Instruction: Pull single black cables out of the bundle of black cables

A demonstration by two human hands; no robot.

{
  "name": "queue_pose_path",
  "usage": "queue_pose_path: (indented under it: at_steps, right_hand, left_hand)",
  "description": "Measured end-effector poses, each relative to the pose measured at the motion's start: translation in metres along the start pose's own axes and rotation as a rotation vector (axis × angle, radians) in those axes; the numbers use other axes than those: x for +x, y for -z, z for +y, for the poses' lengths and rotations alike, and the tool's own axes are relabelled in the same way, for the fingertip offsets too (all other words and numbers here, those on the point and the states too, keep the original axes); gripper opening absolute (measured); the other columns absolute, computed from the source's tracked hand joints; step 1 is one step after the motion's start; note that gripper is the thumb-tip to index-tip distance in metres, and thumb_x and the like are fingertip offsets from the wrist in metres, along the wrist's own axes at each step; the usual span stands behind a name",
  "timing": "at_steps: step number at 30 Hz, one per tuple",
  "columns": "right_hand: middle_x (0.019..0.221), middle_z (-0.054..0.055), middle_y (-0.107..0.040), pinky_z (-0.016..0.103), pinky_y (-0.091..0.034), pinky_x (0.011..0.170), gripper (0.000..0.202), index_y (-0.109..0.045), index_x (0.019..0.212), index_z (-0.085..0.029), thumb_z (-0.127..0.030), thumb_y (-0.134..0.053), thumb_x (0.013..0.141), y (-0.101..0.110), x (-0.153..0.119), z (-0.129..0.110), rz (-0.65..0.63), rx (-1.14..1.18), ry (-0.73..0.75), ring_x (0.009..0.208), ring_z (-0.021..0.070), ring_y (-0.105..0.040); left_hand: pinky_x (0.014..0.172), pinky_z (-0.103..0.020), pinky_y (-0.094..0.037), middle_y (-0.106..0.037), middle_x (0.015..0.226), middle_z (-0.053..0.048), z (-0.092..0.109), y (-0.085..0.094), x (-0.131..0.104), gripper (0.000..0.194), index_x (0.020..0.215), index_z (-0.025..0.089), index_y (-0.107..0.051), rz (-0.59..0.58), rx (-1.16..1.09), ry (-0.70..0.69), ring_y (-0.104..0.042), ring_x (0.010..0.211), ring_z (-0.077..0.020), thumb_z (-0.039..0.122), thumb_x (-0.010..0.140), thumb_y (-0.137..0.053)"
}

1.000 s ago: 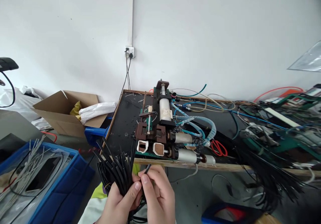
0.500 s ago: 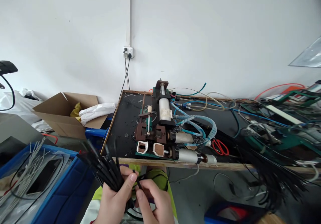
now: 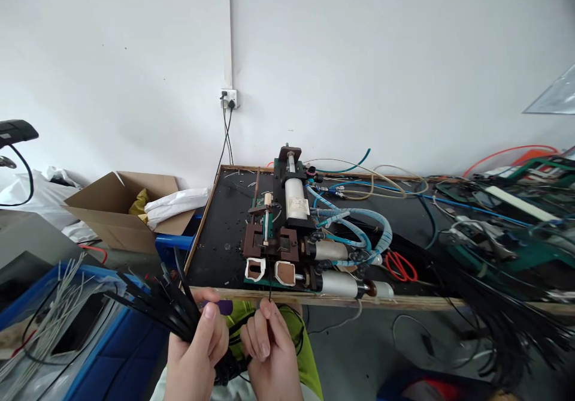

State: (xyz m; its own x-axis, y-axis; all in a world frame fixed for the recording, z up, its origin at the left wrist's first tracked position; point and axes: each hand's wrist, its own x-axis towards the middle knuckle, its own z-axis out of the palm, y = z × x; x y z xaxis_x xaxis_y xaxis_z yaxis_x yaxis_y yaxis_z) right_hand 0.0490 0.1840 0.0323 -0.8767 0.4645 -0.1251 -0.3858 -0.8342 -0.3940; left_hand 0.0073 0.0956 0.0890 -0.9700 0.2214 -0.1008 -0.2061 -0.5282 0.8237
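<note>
My left hand (image 3: 197, 341) is curled round a bunch of black wires (image 3: 164, 305), in front of the machine (image 3: 296, 194) and to its left — probably so the bunch is neat and out of the way. My right hand (image 3: 272, 341), just in front of the machine, pinches one thin wire (image 3: 270, 290). It points up at the machine's gap — I guess a fingertip pinch helps it sit straight.
</note>
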Motion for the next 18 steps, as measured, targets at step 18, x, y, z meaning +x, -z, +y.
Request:
queue_pose_path:
  at_steps: [18]
  right_hand:
    - [0.039,-0.009,-0.040,0.024,-0.013,0.042,0.053,-0.062,0.070,-0.019,-0.066,-0.067,0.095,0.009,-0.017,0.010,-0.076,-0.621,0.009,0.035,0.0059,-0.023]
  left_hand:
    - [0.039,-0.020,-0.030,-0.048,0.054,0.007,-0.012,0.010,0.013,0.053,0.110,0.015,-0.080,0.016,0.298,0.074,-0.034,0.042,-0.0075,0.051,0.073,-0.093]
